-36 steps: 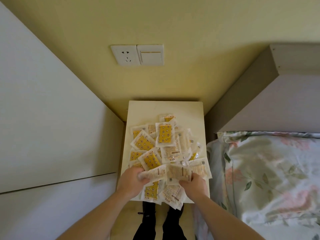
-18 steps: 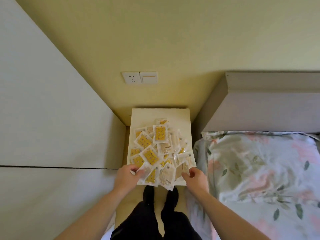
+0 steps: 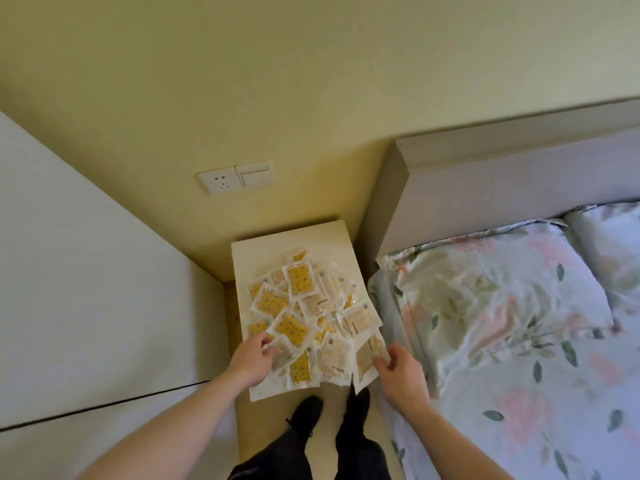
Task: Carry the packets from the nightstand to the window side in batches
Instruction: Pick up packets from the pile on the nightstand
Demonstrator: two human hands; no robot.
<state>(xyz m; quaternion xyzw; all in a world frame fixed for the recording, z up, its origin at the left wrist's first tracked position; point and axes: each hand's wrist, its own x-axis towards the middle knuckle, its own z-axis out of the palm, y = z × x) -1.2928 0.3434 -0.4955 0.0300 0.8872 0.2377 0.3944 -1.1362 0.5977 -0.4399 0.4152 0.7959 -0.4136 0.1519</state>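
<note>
1. Hands first: the left hand (image 3: 250,359) sits at the seven o'clock edge of the heap, its fingers curled onto the near packets and pinching at one pale sachet. The right hand (image 3: 398,370) sits at five o'clock, thumb and fingers closed on the corner of a beige packet (image 3: 367,358) that hangs past the front edge.

2. Packets (image 3: 304,310) lie in a loose, overlapping pile across the middle and front of the nightstand (image 3: 263,249), yellow-printed ones toward nine o'clock, paler ones toward three. Several jut over the front lip at six o'clock.

3. Handling, as a judgement: these look like thin, light, glossy film sachets, limp at the sealed borders and slippery on one another. A pinch at one corner will lift only one or two. A better hold is both hands scooped under opposite sides of a stack and pressed inward, so that the batch is clamped flat. The overhanging ones could slide to the floor by the shoes (image 3: 306,412).

4. Around them: a bed with floral bedding (image 3: 502,323) lies at three o'clock, a pale headboard (image 3: 485,188) at two, a socket and switch plate (image 3: 237,177) on the yellow wall at twelve, and a white cabinet panel (image 3: 86,271) at nine.

5. Against the frame a second ago, both hands are spread wider apart and sit at the pile's outer edges instead of close together under its front. The view has also pulled back and turned, showing more of the bed. The heap itself looks largely undisturbed, and no batch is lifted yet.
</note>
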